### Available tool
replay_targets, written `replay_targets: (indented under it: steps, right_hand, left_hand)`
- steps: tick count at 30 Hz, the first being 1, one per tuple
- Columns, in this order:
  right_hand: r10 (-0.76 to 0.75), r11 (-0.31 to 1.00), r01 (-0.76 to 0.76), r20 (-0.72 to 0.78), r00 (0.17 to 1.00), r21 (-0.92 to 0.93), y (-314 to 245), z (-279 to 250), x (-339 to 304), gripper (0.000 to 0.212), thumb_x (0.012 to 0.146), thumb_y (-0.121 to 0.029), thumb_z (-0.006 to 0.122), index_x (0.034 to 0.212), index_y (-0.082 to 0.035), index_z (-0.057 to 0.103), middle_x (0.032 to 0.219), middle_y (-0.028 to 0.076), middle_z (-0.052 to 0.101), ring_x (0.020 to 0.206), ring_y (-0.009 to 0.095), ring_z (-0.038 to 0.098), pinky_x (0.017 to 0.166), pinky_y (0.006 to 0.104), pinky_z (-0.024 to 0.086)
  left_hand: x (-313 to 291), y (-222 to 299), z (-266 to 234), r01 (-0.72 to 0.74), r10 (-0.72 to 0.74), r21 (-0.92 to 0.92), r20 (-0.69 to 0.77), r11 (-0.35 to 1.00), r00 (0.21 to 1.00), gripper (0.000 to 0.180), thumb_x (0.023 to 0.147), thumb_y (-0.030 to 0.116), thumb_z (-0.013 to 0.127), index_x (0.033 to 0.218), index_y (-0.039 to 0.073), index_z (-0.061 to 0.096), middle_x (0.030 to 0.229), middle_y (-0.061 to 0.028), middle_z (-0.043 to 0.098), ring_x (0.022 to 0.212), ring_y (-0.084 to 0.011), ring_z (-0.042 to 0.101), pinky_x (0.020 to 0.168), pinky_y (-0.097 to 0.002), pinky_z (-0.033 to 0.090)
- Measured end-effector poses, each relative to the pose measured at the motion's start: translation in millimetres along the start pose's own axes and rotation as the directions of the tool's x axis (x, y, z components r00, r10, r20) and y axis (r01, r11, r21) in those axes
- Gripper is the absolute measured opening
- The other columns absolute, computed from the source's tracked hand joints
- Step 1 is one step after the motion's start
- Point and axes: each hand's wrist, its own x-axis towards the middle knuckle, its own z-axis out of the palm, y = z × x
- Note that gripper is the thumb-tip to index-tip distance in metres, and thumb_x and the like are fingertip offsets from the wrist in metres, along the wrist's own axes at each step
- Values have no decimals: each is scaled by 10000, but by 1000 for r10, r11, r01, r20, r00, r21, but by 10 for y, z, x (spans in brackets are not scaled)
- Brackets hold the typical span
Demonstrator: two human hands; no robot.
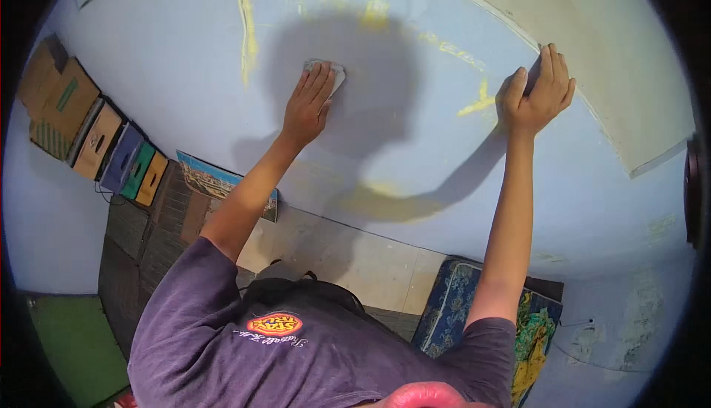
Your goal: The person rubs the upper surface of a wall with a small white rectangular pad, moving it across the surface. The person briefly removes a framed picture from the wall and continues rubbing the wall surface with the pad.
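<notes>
My left hand (pixel 308 108) presses a small folded whitish sheet, which looks like sandpaper (pixel 338 77), flat against the pale blue wall (pixel 200 52). Its fingers lie over the sheet, and a corner sticks out to their right. At the right, my right hand (pixel 539 95) rests with fingers stretched and thumb apart on the edge of the cream raised border (pixel 607 60); it holds nothing. Between the hands the wall bears yellow patches (pixel 478 100), and a yellow vertical streak (pixel 245 26) runs down it left of my left hand. My shadow covers the wall around the sheet.
A stack of coloured drawers (pixel 137 160) with a cardboard box (pixel 63 100) on top stands at the left. A picture panel (pixel 211 178) leans at the wall's foot. Lower right lies a blue patterned mattress (pixel 448 300) beside a green and yellow cloth (pixel 532 337).
</notes>
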Motion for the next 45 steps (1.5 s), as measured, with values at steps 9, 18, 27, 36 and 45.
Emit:
replay_targets:
  steps: [9,18,27,36,45]
  right_hand:
    - [-3,1000,3,2,1000,21,42,-16,18,468,944,-288,573,1374,-109,622,1423,62,625,1372,250,525,1219,495,203]
    - [2,1000,-2,-15,1000,17,24,-7,7,472,936,-293,577,1375,-126,620,1411,52,636,1364,244,536,1219,487,210]
    - [2,1000,-2,-2,1000,2,15,-39,30,473,922,-272,583,1364,-109,625,1408,63,638,1366,248,532,1222,485,205]
    - [22,1000,-22,7,1000,18,-27,-38,47,467,920,-261,583,1359,-112,630,1418,56,632,1372,251,522,1226,486,203]
    - [25,999,-25,11,1000,19,-13,-47,24,483,912,-256,593,1374,-117,620,1425,60,625,1386,251,514,1226,487,202]
  left_hand:
    - [1795,456,-782,-129,169,151,-289,980,942,480,1030,149,476,1462,-57,501,1559,-277,441,1474,-472,372,1219,-571,284]
    - [1319,162,11,-196,259,219,-309,956,915,507,898,104,652,1392,10,593,1516,-165,539,1444,-346,461,1180,-519,357]
    - [218,-55,278,-139,155,166,-86,976,984,544,911,132,635,1438,14,569,1535,-158,523,1468,-339,431,1227,-517,300]
    - [428,244,-169,-58,62,27,-214,998,975,523,962,89,578,1474,-2,521,1562,-223,470,1466,-428,412,1208,-553,314]
    - [1997,165,-679,-165,207,154,-314,974,927,489,1049,191,501,1492,-17,495,1577,-243,439,1489,-425,375,1214,-567,286]
